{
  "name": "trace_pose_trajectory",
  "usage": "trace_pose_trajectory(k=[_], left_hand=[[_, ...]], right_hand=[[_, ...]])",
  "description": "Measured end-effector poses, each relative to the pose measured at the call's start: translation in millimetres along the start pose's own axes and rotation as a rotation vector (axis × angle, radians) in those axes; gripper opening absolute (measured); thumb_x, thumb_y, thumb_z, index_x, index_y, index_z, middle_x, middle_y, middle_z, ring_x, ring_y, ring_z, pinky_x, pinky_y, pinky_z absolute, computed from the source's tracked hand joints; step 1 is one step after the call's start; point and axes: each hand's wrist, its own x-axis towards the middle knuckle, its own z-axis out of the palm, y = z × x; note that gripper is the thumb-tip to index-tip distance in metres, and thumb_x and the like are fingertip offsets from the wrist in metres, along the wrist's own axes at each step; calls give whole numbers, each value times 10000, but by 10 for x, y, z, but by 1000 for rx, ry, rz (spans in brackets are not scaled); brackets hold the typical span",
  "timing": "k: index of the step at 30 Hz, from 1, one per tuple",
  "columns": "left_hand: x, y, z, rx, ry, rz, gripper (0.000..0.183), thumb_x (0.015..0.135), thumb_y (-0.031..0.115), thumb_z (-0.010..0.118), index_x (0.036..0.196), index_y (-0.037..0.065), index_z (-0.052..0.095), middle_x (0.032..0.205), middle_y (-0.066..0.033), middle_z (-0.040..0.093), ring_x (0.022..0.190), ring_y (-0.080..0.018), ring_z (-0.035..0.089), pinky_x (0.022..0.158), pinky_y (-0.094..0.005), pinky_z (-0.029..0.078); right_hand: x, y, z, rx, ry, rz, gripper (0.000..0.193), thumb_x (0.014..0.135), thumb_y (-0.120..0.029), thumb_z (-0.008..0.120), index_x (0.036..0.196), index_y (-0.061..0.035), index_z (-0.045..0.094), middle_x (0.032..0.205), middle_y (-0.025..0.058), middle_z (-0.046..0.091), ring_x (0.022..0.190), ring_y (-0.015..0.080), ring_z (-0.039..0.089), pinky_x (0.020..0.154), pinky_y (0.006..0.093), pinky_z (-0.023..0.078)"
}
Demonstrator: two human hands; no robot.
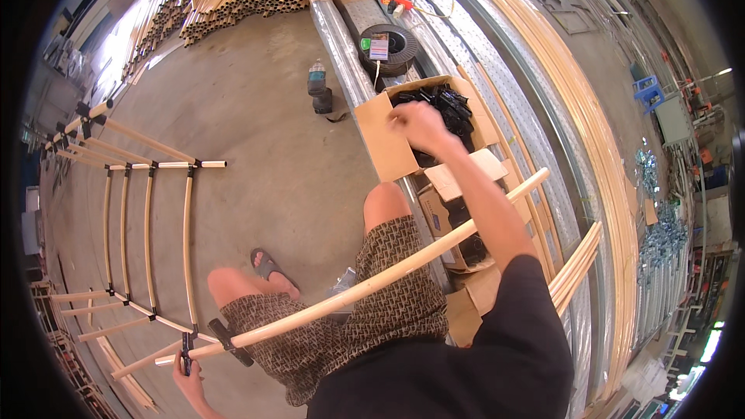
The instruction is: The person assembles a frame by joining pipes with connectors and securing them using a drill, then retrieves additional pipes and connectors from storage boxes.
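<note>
A long cream-coloured pipe (pixel 365 289) lies slantwise across my lap, its far end raised to the right. Near its left end, my left hand (pixel 188 380) has its fingers closed on a black pipe connector (pixel 186 348). Another black connector (pixel 230 341) sits around the pipe close by. My right hand (pixel 423 126) is above the open cardboard box (pixel 383 143), which holds black-wrapped or black plastic parts (pixel 450 109). Motion blurs its fingers, so whether they grip anything does not show.
To the left stands a frame (pixel 188 240) of pipes and black connectors. Beyond the box are a wire spool (pixel 397 50) with a phone on it and a cordless drill (pixel 318 91) on the floor. Wrapped metal profiles (pixel 504 70) run along the right; bundled pipes (pixel 248 0) lie far back.
</note>
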Motion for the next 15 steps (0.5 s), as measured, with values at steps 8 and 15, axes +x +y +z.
trace_pose_trajectory(k=[8,15], left_hand=[[-184,333,-131,108,-99,-106,573,883,112,728,1417,23,540,1089,-129,683,853,-169,665,652,-284,544],[-218,399,-120,144,-24,-151,627,894,153,759,1449,4,508,1159,-118,668,879,-173,663,688,-296,546]], right_hand=[[59,1660,1108,-158,-198,717,263,828,-82,629,1042,34,728,1123,275,701,1086,396,684,930,459,563],[12,2120,2081,131,-49,949,373,867,-293,759,1121,-24,714,1199,227,692,1163,390,649,977,470,532]])
